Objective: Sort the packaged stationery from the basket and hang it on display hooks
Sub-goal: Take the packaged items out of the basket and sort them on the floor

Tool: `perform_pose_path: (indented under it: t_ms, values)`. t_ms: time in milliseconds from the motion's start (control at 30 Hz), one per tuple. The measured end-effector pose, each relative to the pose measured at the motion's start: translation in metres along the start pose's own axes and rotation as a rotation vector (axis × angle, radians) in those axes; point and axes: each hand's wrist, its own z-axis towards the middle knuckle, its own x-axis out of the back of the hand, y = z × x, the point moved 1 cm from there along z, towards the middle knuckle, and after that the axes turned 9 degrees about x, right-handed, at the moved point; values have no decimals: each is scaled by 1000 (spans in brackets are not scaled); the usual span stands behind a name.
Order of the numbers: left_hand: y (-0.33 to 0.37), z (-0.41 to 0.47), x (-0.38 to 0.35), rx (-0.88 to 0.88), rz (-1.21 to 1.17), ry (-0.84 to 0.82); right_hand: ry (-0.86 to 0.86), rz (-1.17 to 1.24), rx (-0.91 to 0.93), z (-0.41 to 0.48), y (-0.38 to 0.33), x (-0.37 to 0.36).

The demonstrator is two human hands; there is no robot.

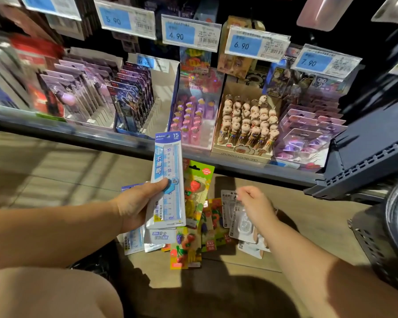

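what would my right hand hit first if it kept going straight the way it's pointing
Probably the white tape packs on the floor, just below and ahead of the right hand. Depth is unclear here; it may already touch the top one.

The ruler pack in my left hand is a smooth, glossy clear plastic sleeve over a printed paper card, and the ruler inside looks like translucent plastic. The fruit eraser packs have the same shiny film over bright card. The correction tape packs are clear moulded plastic blisters on matt white card. The floor looks like matt wood-grain planks. The shelf edge is dark painted metal with a dull sheen. The price tags are paper under glossy clear plastic covers. The pen box is printed cardboard. The perforated panel looks like dark matt metal.
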Motion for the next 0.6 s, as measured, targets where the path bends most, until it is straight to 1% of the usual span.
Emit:
perform_pose_path:
  t_ms: [67, 100, 167, 200, 267, 367, 400, 433, 500, 600]
  values:
    - [0, 1, -1, -6, -12, -6, -197, 252, 11, -13, -26, -17]
    - [0, 1, -1, -7, -18, -8, -281, 332, -7, -20, -37, -26]
    - [1, 0, -1, -6, -21, -30, -404, 395, -7, -25, -47, -45]
    - [2, 0, -1, -6, -21, -43, -419, 403, 7, -25, -48, -53]
    - [3, -1, 0, -17, -27, -42, -392, 420, 15, -23, -47, -63]
    - [4, -2, 5, -37, -20, 30, -259, 491, -36, -16, -34, -61]
    - [4, -4, 7, -43, -21, 60, -213, 450, -52, -12, -26, -57]
    - [4, -4, 10, -50, -27, 84, -191, 352, -67, -9, -17, -52]
    - [4, -6, 16, -63, -33, 117, -204, 146, -107, -6, 4, -45]
    - [4, -7, 19, -64, -18, 132, -254, -26, -169, -7, 26, -40]
